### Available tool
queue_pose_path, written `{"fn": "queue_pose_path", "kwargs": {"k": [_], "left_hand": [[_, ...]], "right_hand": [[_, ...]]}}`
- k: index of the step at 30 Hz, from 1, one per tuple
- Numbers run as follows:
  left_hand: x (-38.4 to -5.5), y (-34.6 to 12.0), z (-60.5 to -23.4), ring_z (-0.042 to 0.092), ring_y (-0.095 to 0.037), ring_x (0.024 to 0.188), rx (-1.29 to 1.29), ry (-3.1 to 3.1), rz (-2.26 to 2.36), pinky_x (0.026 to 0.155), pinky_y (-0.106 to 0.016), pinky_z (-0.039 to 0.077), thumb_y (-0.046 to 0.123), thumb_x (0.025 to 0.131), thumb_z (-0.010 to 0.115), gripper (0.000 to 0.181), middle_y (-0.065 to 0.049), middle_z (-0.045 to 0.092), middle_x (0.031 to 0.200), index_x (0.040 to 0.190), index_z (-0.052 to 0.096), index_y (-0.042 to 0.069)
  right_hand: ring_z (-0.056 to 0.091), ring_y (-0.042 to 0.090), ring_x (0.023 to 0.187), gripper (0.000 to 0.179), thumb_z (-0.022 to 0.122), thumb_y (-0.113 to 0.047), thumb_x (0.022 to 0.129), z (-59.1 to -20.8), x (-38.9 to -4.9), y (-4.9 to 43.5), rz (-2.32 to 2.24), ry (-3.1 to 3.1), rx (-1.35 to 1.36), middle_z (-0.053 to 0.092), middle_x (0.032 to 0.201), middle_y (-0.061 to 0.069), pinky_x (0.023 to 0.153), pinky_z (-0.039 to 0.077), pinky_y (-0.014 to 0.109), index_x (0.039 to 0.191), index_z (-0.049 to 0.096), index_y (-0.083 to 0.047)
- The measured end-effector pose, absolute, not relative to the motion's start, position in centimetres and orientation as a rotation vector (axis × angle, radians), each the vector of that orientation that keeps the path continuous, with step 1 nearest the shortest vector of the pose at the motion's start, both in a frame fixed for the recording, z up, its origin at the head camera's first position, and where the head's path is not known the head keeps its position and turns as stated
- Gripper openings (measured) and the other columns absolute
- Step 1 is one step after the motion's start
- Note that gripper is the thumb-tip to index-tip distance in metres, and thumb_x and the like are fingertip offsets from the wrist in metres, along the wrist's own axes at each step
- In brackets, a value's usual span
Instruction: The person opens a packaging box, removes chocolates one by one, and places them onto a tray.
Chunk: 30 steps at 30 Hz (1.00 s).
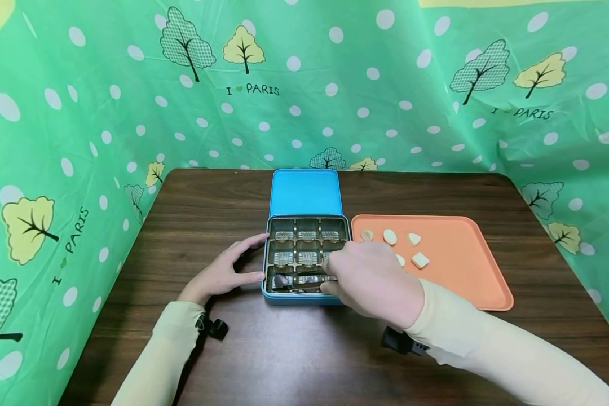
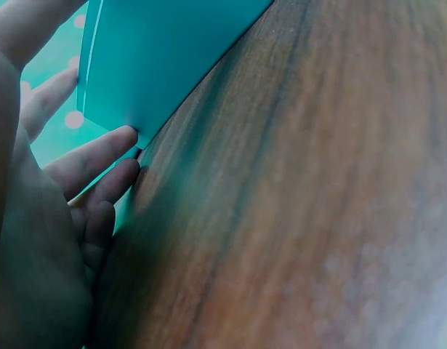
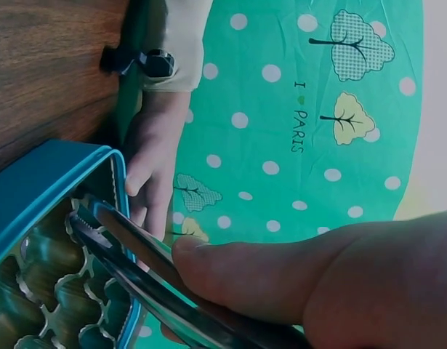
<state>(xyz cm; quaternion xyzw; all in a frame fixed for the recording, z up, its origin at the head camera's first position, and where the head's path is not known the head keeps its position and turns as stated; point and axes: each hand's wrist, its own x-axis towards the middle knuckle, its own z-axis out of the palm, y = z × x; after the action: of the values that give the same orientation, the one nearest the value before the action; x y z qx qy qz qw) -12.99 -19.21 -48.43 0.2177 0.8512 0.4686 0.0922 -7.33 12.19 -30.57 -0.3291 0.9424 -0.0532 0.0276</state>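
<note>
A blue hinged tin (image 1: 304, 300) lies open with its lid (image 1: 306, 192) tilted back. Inside is a shiny dark insert (image 3: 52, 320) divided into several compartments. My right hand (image 1: 375, 276) grips metal tongs (image 3: 143, 283), whose tips reach down into the front-left compartment. Whether anything sits between those tips I cannot tell. On the tin's left side, my left hand (image 1: 228, 273) rests its thumb and fingers against the wall, fingers spread and fairly straight; the left wrist view shows these fingers (image 2: 96, 160) by the tin's lower corner.
Right of the tin, an orange tray (image 1: 467, 265) carries several small whitish pieces, among them an oval piece (image 1: 389, 237) and a square piece (image 1: 420, 260). My right hand partly covers the tray's left side. A patterned green cloth (image 1: 304, 84) hangs around the dark wooden table (image 1: 218, 197).
</note>
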Motion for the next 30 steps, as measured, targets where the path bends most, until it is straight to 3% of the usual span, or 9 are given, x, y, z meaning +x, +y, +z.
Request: {"fn": "queue_pose_path", "kwargs": {"k": [6,9,12,16,18,21,23,28,30], "left_hand": [[-12.9,-19.3,-48.4,0.039,-0.034,0.148,0.638,2.532,1.38,0.119,-0.063,0.028,0.02,0.093,0.082,0.082,-0.005,0.042,0.164,0.163,0.04,0.023],[-12.9,-19.4,-48.4,0.04,-0.029,0.148,0.647,2.536,1.379,0.119,-0.062,0.029,0.026,0.093,0.083,0.082,0.001,0.043,0.163,0.163,0.039,0.032],[-12.9,-19.6,-48.4,0.04,-0.027,0.148,0.662,2.531,1.385,0.119,-0.062,0.03,0.031,0.093,0.083,0.081,0.004,0.043,0.163,0.162,0.039,0.036],[-12.9,-19.6,-48.4,0.039,-0.027,0.149,0.662,2.53,1.38,0.119,-0.063,0.029,0.035,0.094,0.082,0.08,0.006,0.042,0.163,0.162,0.039,0.038],[-12.8,-19.6,-48.4,0.039,-0.026,0.149,0.657,2.533,1.375,0.119,-0.062,0.029,0.036,0.094,0.082,0.081,0.006,0.042,0.164,0.162,0.038,0.039],[-12.8,-19.6,-48.4,0.039,-0.026,0.149,0.659,2.536,1.372,0.119,-0.062,0.03,0.036,0.094,0.082,0.081,0.005,0.042,0.164,0.162,0.038,0.039],[-12.9,-19.6,-48.4,0.039,-0.027,0.149,0.663,2.535,1.376,0.119,-0.062,0.03,0.035,0.094,0.082,0.081,0.005,0.042,0.163,0.162,0.039,0.038],[-12.9,-19.7,-48.5,0.04,-0.026,0.148,0.671,2.532,1.387,0.119,-0.061,0.03,0.033,0.094,0.082,0.081,0.005,0.043,0.163,0.162,0.039,0.037],[-13.0,-19.6,-48.5,0.04,-0.026,0.148,0.674,2.529,1.391,0.119,-0.061,0.03,0.033,0.094,0.082,0.081,0.004,0.043,0.163,0.162,0.039,0.036]], "right_hand": [[0.046,0.009,0.05,0.025,0.086,-0.034,0.088,-30.7,-7.4,12.9,-0.215,2.871,-0.985,0.048,0.053,-0.011,0.038,0.03,0.026,0.071,0.07,-0.026],[0.049,0.013,0.06,0.012,0.084,-0.036,0.09,-30.7,-7.4,13.2,-0.23,2.856,-0.929,0.067,0.066,-0.009,0.038,0.031,0.027,0.088,0.082,-0.025],[0.048,0.016,0.069,0.02,0.083,-0.038,0.091,-30.7,-7.5,13.7,-0.239,2.85,-0.896,0.076,0.082,-0.007,0.039,0.034,0.028,0.107,0.085,-0.026],[0.046,0.01,0.057,0.028,0.081,-0.039,0.093,-31.0,-7.8,14.4,-0.295,2.835,-0.916,0.081,0.1,-0.004,0.039,0.029,0.027,0.116,0.083,-0.023],[0.042,0.006,0.048,0.032,0.081,-0.039,0.094,-31.2,-7.9,14.9,-0.347,2.824,-0.929,0.08,0.093,-0.006,0.039,0.023,0.025,0.12,0.082,-0.021],[0.037,0.005,0.041,0.031,0.08,-0.038,0.094,-31.4,-8.0,15.6,-0.393,2.822,-0.93,0.066,0.065,-0.013,0.041,0.016,0.023,0.12,0.082,-0.02],[0.037,0.008,0.042,0.026,0.08,-0.038,0.094,-31.4,-8.0,16.0,-0.411,2.835,-0.916,0.065,0.065,-0.016,0.042,0.013,0.024,0.115,0.084,-0.023],[0.039,0.012,0.049,0.017,0.081,-0.039,0.093,-31.3,-8.2,16.7,-0.464,2.86,-0.928,0.079,0.111,-0.009,0.045,0.012,0.024,0.103,0.086,-0.027],[0.038,0.011,0.051,0.019,0.08,-0.04,0.094,-31.1,-8.2,17.1,-0.5,2.842,-0.941,0.079,0.113,-0.007,0.043,0.015,0.023,0.106,0.086,-0.025]]}}
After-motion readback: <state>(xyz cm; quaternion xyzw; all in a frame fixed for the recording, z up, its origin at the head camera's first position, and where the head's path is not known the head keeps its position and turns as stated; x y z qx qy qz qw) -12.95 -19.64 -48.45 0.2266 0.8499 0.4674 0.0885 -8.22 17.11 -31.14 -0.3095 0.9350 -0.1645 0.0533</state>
